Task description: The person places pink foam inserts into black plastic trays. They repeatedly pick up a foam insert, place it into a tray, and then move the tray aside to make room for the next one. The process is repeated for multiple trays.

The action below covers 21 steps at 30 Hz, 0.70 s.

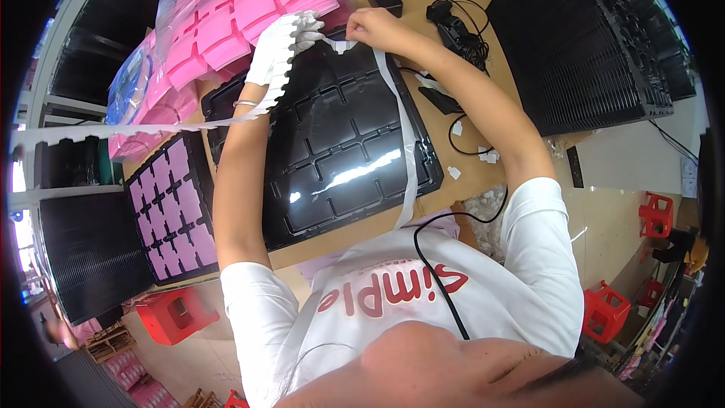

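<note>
My left hand (285,45), in a white glove, is closed on a white strip of small tabs (276,98). From the glove the strip trails down the wrist and off toward the left rim. My bare right hand (371,29) is pinched at the strip's end, where a small white label (344,47) shows between the hands. A plain pale ribbon (408,147) hangs from beside the right hand down to my shirt. Under both hands lies a glossy black plastic tray (325,143) with cross-shaped ridges. My fingertips hide exactly what the right hand pinches.
Pink divided sheets (242,11) in clear plastic lie at the back left. A black tray with pink pieces (170,208) stands left. Tall stacked black trays (581,53) rise at right, beside a cable bundle (464,38). Loose white labels (454,173) dot the table. A red stool (172,317) is below.
</note>
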### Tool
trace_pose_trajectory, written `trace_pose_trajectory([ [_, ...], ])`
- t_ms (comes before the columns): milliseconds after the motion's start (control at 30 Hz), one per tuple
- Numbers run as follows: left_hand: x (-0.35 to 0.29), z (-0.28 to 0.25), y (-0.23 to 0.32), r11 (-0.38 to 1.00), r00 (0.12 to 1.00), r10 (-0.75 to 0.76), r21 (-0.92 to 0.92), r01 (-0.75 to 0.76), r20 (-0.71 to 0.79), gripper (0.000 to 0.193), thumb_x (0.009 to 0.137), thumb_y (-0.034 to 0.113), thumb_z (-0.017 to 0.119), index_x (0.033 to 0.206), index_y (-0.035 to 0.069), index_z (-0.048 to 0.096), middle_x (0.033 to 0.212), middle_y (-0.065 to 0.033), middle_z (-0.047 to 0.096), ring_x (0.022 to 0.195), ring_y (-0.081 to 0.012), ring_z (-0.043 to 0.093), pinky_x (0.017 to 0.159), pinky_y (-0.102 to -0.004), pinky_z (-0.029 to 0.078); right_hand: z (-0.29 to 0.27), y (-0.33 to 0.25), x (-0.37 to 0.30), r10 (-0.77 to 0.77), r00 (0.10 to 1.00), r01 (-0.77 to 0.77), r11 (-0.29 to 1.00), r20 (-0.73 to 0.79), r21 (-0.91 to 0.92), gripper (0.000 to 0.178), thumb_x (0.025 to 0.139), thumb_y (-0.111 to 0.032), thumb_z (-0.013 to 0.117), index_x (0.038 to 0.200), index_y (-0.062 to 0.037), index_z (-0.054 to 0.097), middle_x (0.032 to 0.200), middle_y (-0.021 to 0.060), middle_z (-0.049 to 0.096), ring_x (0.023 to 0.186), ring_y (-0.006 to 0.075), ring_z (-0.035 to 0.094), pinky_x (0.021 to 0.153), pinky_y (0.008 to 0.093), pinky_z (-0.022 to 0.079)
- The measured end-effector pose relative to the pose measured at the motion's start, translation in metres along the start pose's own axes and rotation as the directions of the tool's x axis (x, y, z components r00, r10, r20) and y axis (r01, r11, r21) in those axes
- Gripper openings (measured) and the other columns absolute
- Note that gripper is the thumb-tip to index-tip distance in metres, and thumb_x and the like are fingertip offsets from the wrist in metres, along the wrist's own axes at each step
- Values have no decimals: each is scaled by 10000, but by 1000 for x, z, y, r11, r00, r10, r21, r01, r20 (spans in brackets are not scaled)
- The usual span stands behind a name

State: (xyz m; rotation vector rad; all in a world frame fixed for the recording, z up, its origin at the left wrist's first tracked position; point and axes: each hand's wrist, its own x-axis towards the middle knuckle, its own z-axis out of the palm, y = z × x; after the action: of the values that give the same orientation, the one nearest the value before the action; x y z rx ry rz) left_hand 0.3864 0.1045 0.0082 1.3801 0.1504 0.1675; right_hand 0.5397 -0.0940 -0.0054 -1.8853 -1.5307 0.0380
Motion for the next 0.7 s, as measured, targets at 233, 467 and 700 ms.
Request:
trace_pose_trajectory([
  [233,-1,-9,1,995,1000,12,-101,-11,11,374,986,260,523,1247,-7,544,1197,-151,636,986,-218,643,843,-270,502,-30,-4,-19,-176,959,177,984,222,15,238,809,-109,647,1029,-150,730,857,85,573,800,260,593,701,360,481],
  [467,3,11,7,997,997,78,-10,-78,-21,399,997,272,511,1279,-9,502,1239,-160,600,1055,-254,632,902,-311,507,-28,-17,-24,-168,944,224,958,284,-178,326,805,-37,613,1100,-140,707,862,103,499,783,274,565,728,389,477],
  [700,22,56,30,963,966,244,96,-251,85,418,1005,262,498,1312,-15,437,1234,-180,582,1104,-283,615,933,-354,512,-25,-14,-29,-161,968,191,971,194,-144,267,815,-66,574,1052,-86,696,916,119,529,807,294,582,750,394,485],
])
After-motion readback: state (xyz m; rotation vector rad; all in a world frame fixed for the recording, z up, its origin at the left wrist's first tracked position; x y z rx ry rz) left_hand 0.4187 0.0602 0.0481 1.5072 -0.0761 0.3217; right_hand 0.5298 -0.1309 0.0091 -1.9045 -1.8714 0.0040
